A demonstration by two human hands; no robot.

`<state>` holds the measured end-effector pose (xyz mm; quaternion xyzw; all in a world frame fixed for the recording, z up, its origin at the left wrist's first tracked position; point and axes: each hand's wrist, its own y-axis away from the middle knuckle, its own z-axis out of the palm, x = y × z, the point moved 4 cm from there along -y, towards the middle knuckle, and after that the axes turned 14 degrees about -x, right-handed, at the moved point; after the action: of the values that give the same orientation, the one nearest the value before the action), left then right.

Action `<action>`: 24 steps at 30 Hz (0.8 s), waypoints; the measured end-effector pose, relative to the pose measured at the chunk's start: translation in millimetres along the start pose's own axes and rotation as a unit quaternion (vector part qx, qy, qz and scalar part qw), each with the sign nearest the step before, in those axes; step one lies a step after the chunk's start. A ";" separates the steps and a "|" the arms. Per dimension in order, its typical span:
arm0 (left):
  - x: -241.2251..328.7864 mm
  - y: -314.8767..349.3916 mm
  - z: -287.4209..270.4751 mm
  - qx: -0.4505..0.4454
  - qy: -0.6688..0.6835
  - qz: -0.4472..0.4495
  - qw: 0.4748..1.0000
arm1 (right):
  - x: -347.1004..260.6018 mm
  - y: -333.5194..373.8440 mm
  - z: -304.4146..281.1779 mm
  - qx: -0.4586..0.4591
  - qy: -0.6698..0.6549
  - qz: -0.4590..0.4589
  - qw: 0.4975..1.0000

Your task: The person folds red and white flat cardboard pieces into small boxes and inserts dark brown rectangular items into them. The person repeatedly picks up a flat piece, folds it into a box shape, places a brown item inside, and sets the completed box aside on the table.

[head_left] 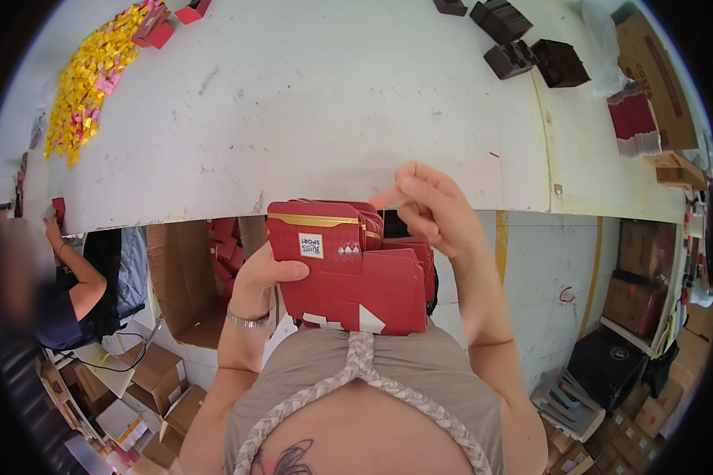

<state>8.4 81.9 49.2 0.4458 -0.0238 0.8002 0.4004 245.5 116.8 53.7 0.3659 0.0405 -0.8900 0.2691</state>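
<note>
A thick stack of red cardboard box blanks (352,277) with a gold stripe and a small white label is upright against my body, just off the table's near edge. My left hand (261,273) grips its left side, thumb laid across the front and fingers hidden behind. At the stack's upper right corner is my right hand (436,207), its index finger stretched toward the edges of the blanks and its other fingers loosely bent. Nothing shows in that hand. Whether the fingertip touches the card I cannot tell.
The white table (333,119) spreads ahead. Yellow-wrapped pieces (91,75) lie in a heap at far left, dark brown trays (511,59) at far right. A cardboard box (186,277) with red pieces stands below the table's edge. A co-worker's arm (83,277) is at left.
</note>
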 end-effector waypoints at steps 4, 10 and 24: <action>-12.2 5.6 -16.2 -0.078 0.021 0.017 0.997 | -11.5 -2.9 3.2 0.063 0.025 0.051 0.996; -37.5 21.0 -24.1 -0.028 0.074 0.017 0.997 | 23.8 56.9 -39.0 0.211 -0.224 -0.074 0.949; -73.5 20.3 -15.0 0.037 0.150 -0.029 0.988 | 73.3 146.8 -44.9 -0.095 -0.093 0.189 0.973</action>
<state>5.2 28.4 -7.2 0.3361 0.0793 0.8464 0.4054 305.4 -29.1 -10.1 0.2555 0.0300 -0.8450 0.4689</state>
